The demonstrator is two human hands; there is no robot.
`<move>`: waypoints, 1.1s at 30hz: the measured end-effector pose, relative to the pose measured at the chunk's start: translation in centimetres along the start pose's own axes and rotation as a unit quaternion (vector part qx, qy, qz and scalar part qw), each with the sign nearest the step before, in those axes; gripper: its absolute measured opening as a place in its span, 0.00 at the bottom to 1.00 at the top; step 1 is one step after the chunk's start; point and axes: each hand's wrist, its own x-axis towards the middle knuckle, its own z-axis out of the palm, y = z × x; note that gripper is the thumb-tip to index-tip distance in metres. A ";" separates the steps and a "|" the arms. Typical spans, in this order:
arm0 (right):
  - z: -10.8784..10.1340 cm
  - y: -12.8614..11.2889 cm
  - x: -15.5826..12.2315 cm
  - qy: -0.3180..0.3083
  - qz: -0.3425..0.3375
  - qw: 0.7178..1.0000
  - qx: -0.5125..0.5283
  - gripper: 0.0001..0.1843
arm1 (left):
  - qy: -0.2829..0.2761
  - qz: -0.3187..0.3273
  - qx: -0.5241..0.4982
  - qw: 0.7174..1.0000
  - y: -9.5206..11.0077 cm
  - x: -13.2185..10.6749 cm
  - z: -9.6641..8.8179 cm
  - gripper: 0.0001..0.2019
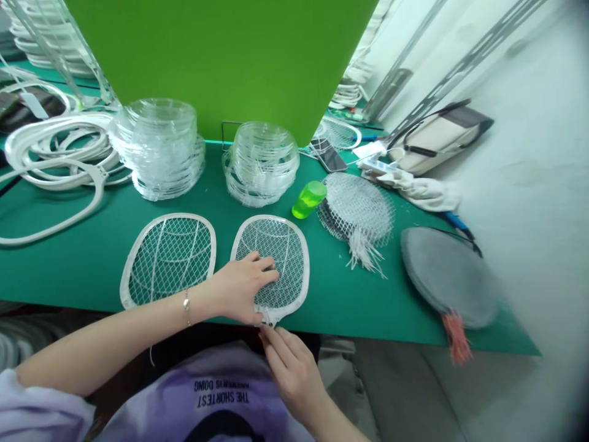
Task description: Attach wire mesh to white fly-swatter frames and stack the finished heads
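Observation:
A white-framed racket head with grey mesh, like a mosquito swatter's [294, 258], lies flat with its neck at the table's front edge. My left hand [243, 287] rests on its mesh, fingers spread, the thumb reaching down beside the neck. At that neck, my right hand [289, 362] has its fingers pressed together; whatever is between the fingertips is too small or hidden to name. To the left lies a second racket head [172, 255] with white mesh, its lower part covered by my left forearm.
Two stacks of clear plastic rings [161, 153] [262, 162] stand before a green panel [221, 55]. White frames [69, 147] pile up at left. Rightward are a green cup [309, 199], round mesh sheets [356, 205], a grey mesh stack [448, 273] and a phone [328, 155].

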 end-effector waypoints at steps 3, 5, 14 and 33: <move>-0.9 0.2 1.0 -0.029 -0.037 0.999 -0.017 0.22 | -0.002 -0.002 0.000 1.000 0.0 -0.1 0.1 0.28; -1.3 0.3 1.7 -0.064 -0.079 0.994 -0.036 0.24 | -0.003 -0.004 0.002 1.000 0.0 -0.1 0.2 0.27; -1.3 0.5 3.7 -0.139 -0.135 0.980 -0.044 0.15 | 0.002 -0.004 0.003 1.000 -0.2 -0.1 0.4 0.29; 2.0 2.6 -4.4 0.102 0.008 0.995 -0.005 0.22 | 0.026 -0.034 0.004 0.999 0.7 0.2 0.7 0.29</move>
